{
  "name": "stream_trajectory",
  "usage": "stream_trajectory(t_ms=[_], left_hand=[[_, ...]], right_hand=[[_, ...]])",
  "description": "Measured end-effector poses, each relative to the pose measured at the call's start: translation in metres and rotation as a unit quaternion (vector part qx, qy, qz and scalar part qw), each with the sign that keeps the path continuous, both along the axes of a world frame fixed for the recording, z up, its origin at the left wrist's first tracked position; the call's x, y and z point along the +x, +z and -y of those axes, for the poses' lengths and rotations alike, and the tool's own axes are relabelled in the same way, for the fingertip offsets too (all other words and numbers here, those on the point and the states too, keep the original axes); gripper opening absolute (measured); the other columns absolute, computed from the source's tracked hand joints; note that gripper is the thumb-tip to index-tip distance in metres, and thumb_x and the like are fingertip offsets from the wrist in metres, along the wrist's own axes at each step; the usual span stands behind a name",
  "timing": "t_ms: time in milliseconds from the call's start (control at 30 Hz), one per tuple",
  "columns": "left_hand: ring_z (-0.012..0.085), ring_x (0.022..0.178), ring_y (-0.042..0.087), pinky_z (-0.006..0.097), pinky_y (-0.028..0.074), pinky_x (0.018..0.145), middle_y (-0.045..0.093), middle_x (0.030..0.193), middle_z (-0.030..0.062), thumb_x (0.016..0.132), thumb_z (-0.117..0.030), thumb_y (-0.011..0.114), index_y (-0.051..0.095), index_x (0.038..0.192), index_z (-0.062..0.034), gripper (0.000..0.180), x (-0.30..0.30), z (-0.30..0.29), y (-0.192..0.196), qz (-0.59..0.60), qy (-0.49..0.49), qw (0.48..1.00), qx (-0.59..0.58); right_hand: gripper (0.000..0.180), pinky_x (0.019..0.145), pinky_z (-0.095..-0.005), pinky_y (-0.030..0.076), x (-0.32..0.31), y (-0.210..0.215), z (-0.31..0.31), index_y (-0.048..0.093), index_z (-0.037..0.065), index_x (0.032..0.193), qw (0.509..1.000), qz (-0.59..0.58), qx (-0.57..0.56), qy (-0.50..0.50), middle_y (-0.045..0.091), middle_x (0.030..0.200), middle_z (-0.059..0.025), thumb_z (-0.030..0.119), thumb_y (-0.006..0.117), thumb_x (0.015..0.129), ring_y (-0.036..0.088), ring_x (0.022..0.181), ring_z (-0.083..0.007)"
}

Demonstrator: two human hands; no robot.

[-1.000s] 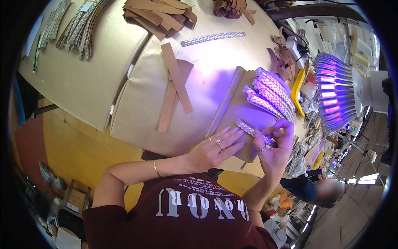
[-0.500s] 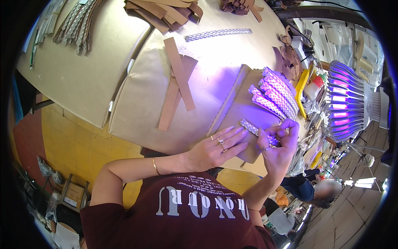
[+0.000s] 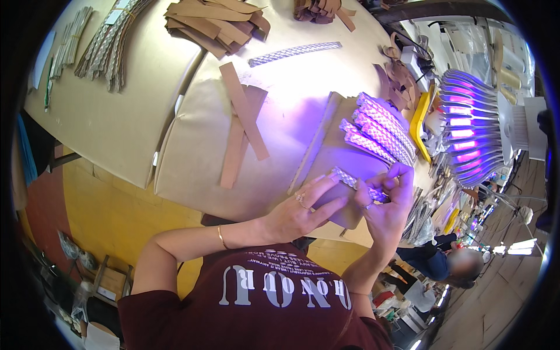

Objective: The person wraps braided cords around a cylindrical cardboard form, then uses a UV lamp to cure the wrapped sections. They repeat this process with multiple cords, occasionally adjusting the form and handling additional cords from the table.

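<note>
A short braided strip (image 3: 346, 178), silvery and lit violet, slants across a brown board (image 3: 347, 214) at the table's near edge. My right hand (image 3: 386, 201) pinches its right part between thumb and bent fingers, covering some of it. My left hand (image 3: 300, 211) is open, its fingers stretched and apart, slightly blurred. One of its fingertips reaches the strip's left end; whether it presses there I cannot tell. Just beyond, several similar braided strips (image 3: 379, 128) lie side by side in a fan on the board.
Flat brown strips (image 3: 244, 111) lie crossed left of the board. Farther off are a single braided strip (image 3: 294, 52), a heap of brown strips (image 3: 216, 26) and bundled braids (image 3: 111, 46). A finned violet lamp (image 3: 472, 128) stands right, near a yellow tool (image 3: 419, 125). Another person (image 3: 431, 259) is in the background.
My left hand has lifted from lying flat, and its fingers now reach toward the strip's left end. My right hand keeps its pinch. The whole view has shifted slightly.
</note>
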State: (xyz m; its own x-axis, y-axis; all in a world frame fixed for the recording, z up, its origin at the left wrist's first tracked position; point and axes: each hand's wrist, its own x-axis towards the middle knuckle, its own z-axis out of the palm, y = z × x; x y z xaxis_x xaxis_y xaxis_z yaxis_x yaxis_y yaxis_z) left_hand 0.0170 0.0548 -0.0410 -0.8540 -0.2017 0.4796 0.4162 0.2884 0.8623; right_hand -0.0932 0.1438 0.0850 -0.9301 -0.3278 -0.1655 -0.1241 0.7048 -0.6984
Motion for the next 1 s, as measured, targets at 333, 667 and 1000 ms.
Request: stream_trajectory(t_ms=[333, 667, 1000], left_hand=[[0.0368, 0.123, 0.052, 0.045, 0.045, 0.099, 0.047, 0.138, 0.0247, 0.073, -0.012, 0.074, 0.05, 0.131, 0.0, 0.064, -0.003, 0.007, 0.007, 0.024, 0.0, 0.993, -0.117], [0.0411, 0.119, 0.054, 0.046, 0.046, 0.096, 0.048, 0.136, 0.0267, 0.058, -0.004, 0.082, 0.05, 0.129, 0.0008, 0.078, -0.006, 0.008, 0.015, 0.024, -0.002, 0.991, -0.131], [0.0366, 0.113, 0.058, 0.044, 0.046, 0.091, 0.051, 0.132, 0.0269, 0.068, -0.039, 0.083, 0.052, 0.13, 0.0014, 0.081, -0.011, 0.013, 0.035, 0.046, 0.004, 0.979, -0.198]], right_hand=[[0.028, 0.063, -0.0246, 0.045, 0.001, 0.017, -0.01, 0.056, 0.002, 0.091, 0.979, -0.105, 0.162, 0.06, 0.061, 0.071, -0.0033, 0.01, 0.079, 0.076, 0.056, 0.066, -0.0099], [0.027, 0.07, -0.0347, 0.04, -0.005, 0.024, -0.046, 0.068, 0.008, 0.074, 0.962, -0.177, 0.204, 0.048, 0.064, 0.069, -0.0028, 0.033, 0.078, 0.078, 0.058, 0.064, -0.0221], [0.027, 0.07, -0.0343, 0.042, -0.007, 0.002, -0.059, 0.068, 0.006, 0.076, 0.986, -0.081, 0.142, -0.003, 0.065, 0.07, -0.0048, 0.03, 0.08, 0.077, 0.058, 0.062, -0.0211]])
